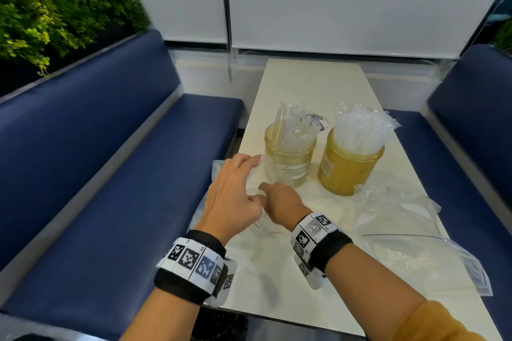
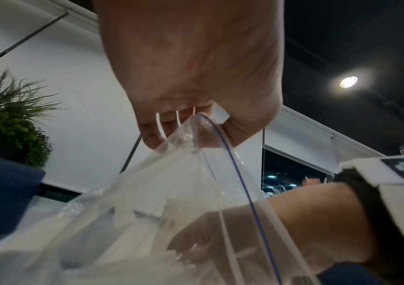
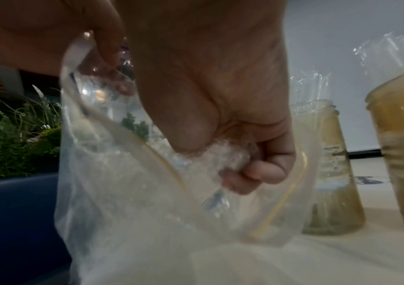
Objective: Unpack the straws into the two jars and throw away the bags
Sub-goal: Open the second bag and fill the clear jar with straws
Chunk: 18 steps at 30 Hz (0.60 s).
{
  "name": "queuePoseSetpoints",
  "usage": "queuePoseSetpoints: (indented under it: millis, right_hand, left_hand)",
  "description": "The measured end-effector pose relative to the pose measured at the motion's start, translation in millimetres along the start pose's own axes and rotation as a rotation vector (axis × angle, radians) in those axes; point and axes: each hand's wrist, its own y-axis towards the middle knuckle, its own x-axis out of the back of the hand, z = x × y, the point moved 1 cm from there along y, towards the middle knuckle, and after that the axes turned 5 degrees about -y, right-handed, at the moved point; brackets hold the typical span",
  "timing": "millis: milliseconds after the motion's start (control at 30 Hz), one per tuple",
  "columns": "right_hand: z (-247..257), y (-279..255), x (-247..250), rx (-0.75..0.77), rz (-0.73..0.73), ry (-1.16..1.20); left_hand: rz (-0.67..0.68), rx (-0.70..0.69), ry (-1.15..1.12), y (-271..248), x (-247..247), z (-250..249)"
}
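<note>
My left hand (image 1: pixel 253 178) pinches the rim of a clear zip bag (image 2: pixel 171 192) and holds it up over the table's left edge. My right hand (image 1: pixel 277 199) is inside that bag, its fingers curled round a crinkly bunch of wrapped straws (image 3: pixel 230 152). In the right wrist view the left hand (image 3: pixel 98 38) grips the bag's edge above. Just beyond the hands stand two jars. The pale clear jar (image 1: pixel 289 158) holds a few wrapped straws (image 1: pixel 296 122). The amber jar (image 1: pixel 349 166) is packed with straws (image 1: pixel 360 130).
Two empty clear bags lie on the white table (image 1: pixel 310 86), one crumpled (image 1: pixel 393 202) beside the amber jar, one flat (image 1: pixel 426 257) at the near right. Blue benches (image 1: pixel 110 174) flank the table. Plants (image 1: pixel 55 14) stand behind the left bench.
</note>
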Motion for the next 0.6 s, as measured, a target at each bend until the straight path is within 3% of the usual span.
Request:
queuePoseSetpoints:
  millis: [100, 367, 600]
  right_hand:
    - [-1.8, -3.8, 13.1, -0.005, -0.103, 0.054]
    - [5.5, -35.1, 86.6, -0.004, -0.197, 0.016]
    - [23.0, -65.6, 137.2, 0.086, -0.257, -0.141]
  left_hand:
    - [-0.013, -0.016, 0.035, -1.7, -0.8, 0.1]
    - [0.008, 0.008, 0.083, 1.1, -7.8, -0.2]
    - [-0.196, -0.003, -0.003, 7.1, -18.2, -5.5]
